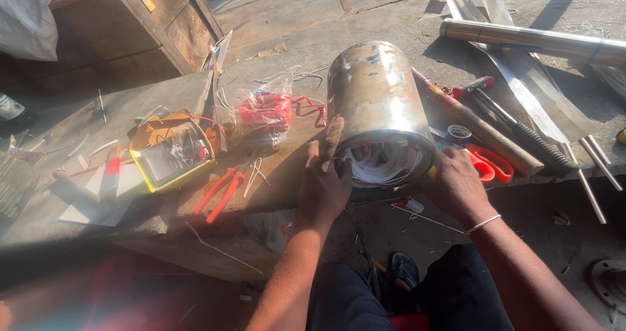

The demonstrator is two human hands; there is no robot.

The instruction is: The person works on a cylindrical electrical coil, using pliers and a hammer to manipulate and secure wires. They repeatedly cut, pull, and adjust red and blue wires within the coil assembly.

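**Both hands at the mouth of a steel cylinder**

The metal cylinder (378, 103) lies on its side at the stone bench (163, 96) edge, white windings (385, 161) showing inside. It looks heavy, rigid and slick, best gripped at the rim. The left hand (324, 187) curls fingers onto the rim; the right hand (454, 184) cups the opposite side. Orange scissors (490, 161) lie just beside.

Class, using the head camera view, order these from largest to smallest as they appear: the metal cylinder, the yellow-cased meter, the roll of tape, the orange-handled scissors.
1. Metal cylinder, held at its open end by left hand and right hand.
2. Yellow-cased meter.
3. Orange-handled scissors, partly hidden by the right hand, so unsure.
4. Roll of tape.
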